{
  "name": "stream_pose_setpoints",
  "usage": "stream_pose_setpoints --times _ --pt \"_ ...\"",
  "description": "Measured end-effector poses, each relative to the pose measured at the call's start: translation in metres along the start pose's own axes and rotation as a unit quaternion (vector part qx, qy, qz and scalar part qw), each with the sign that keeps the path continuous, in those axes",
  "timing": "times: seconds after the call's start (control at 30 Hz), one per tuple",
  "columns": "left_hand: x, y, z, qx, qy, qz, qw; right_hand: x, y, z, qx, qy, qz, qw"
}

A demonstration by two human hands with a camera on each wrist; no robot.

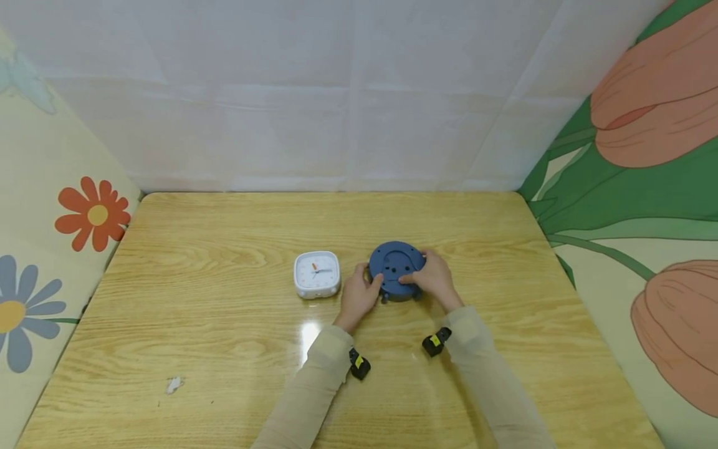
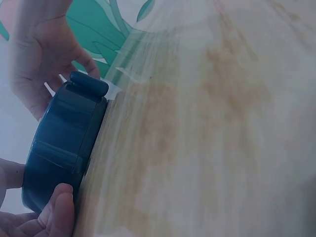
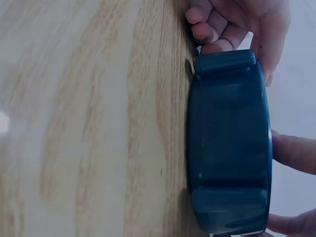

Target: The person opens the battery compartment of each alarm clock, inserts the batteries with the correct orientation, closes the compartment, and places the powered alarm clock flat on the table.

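Observation:
A round, dark blue clock [image 1: 395,257] lies back side up on the wooden table, small dark knobs showing in its recessed back and two stubby feet toward me. My left hand [image 1: 359,296] grips its left edge, thumb over the top and fingers along the side. From the right, my right hand [image 1: 436,277] holds the far right edge, with its thumb laid across the back. In both wrist views the clock's glossy side stands close against the tabletop; its face is hidden underneath. A white square alarm clock [image 1: 316,273] sits face up, left of my left hand.
The wooden table [image 1: 213,249] has a small pale chipped patch [image 1: 174,384] at its front left. A white sheet [image 1: 336,125] hangs behind it, and flower-patterned panels [image 1: 617,206] flank both sides. Each wrist carries a small black camera [image 1: 434,344].

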State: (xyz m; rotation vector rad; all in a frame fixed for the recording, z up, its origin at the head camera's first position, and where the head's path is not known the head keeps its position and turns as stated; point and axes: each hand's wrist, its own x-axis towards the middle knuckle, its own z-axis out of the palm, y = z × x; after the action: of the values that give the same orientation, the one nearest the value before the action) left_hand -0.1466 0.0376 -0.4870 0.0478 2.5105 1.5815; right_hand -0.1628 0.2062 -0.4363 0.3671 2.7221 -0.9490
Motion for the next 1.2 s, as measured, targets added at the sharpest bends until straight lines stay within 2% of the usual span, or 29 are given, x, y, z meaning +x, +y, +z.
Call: stream_pose_setpoints --times 0.33,0.8,1.0,1.2 --pt "-0.001 0.001 0.0 0.002 0.006 0.024 0.9997 -0.002 0.0 -0.002 -0.008 0.004 -0.013 0.9999" --pt "0.0 0.0 -0.001 0.003 -0.003 0.005 1.0 -0.002 -0.004 0.0 -0.007 0.006 -0.014 0.9999" --pt "0.001 -0.001 -0.001 0.007 -0.003 0.006 1.0 0.0 0.004 0.0 0.016 -0.001 -0.035 0.9993" --pt "0.0 0.001 -0.001 0.0 -0.005 -0.005 1.0 -0.001 0.01 -0.002 0.017 -0.007 -0.055 0.9983"
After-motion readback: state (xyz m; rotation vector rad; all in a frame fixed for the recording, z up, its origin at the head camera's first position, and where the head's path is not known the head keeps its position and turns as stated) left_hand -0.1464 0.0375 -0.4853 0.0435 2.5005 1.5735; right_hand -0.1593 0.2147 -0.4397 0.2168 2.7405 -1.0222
